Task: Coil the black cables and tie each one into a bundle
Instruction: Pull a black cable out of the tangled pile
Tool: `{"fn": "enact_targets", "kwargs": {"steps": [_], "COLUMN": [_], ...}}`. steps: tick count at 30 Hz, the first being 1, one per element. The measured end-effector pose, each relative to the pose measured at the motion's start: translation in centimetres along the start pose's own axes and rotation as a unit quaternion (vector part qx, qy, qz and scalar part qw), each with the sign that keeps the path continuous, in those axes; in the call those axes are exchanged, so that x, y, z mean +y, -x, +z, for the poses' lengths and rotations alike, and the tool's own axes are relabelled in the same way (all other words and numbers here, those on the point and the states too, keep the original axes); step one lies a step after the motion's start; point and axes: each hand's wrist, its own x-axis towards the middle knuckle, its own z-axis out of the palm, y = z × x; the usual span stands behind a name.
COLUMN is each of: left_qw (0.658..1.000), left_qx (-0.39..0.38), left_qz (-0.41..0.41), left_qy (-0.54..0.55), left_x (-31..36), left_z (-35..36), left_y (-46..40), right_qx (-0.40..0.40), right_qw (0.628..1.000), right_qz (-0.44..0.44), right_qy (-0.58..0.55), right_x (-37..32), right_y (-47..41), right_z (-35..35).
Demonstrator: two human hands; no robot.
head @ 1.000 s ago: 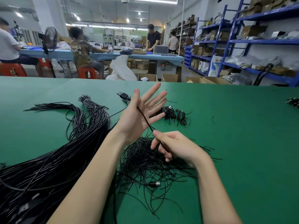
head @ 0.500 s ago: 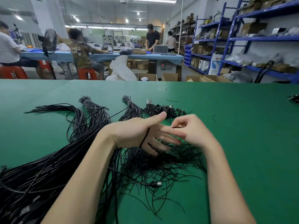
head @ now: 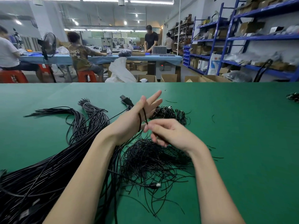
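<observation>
Thin black rubber-sheathed cable (head: 140, 120) looped round the raised left hand (head: 131, 120) with fingers straight, right hand (head: 168, 135) just beside it pinching the strand – grip blurred, probably thumb and forefinger – above the green table (head: 242, 143).

We've got a plain green worktop (head: 226, 143), all-black cables (head: 40, 175) with a silver plug tip (head: 158, 185), blue shelving (head: 226, 38) and red-orange stools (head: 86, 75) out back.

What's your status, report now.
Left hand open, black cable looped round it. Right hand pinching cable. Loose ties piled beneath, nothing blocking.
</observation>
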Motion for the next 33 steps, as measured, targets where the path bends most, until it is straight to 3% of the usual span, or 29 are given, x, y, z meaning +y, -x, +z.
{"fn": "enact_targets", "kwargs": {"steps": [4, 8, 11, 15, 21, 23, 25, 29, 31, 33], "left_qw": [0.999, 0.992, 0.986, 0.977, 0.947, 0.939, 0.949, 0.96, 0.988, 0.994], "left_qx": [-0.032, -0.108, -0.139, -0.17, -0.188, -0.16, -0.077, 0.113, 0.114, 0.077], "left_qz": [0.015, -0.016, -0.085, -0.125, -0.223, -0.239, -0.22, -0.095, -0.052, -0.032], "left_qy": [0.035, 0.066, 0.027, -0.024, -0.138, -0.191, -0.212, -0.239, -0.095, 0.074], "left_x": [0.3, 0.5, 0.6, 1.1, 1.3, 0.9, 0.5, -0.8, -1.0, -0.9], "left_z": [-0.5, -0.5, -0.4, -0.6, -1.3, -0.8, -0.2, -0.9, -1.2, -1.2], "left_y": [0.3, 0.8, 1.1, 1.1, 1.3, 0.9, 0.3, -0.6, -0.6, -0.7], "right_qx": [-0.019, 0.041, 0.105, 0.13, 0.203, 0.234, 0.251, 0.201, 0.138, 0.088], "right_qw": [0.996, 0.991, 0.982, 0.966, 0.962, 0.955, 0.952, 0.979, 0.989, 0.992], "right_qz": [0.087, 0.101, 0.078, 0.024, 0.016, -0.016, -0.04, -0.029, -0.009, 0.012], "right_qy": [-0.004, 0.082, 0.137, 0.222, 0.182, 0.182, 0.17, 0.036, -0.043, -0.091], "right_x": [2.8, 4.2, 4.5, 3.4, 2.0, 1.2, 0.4, 0.3, 0.7, 1.4], "right_y": [-0.3, -0.3, -0.3, -0.4, -0.1, -0.5, -1.0, -0.9, -0.8, -0.8], "right_z": [1.0, 0.8, 0.1, -1.1, -2.6, -2.3, -1.6, -1.2, -0.8, 0.0]}}
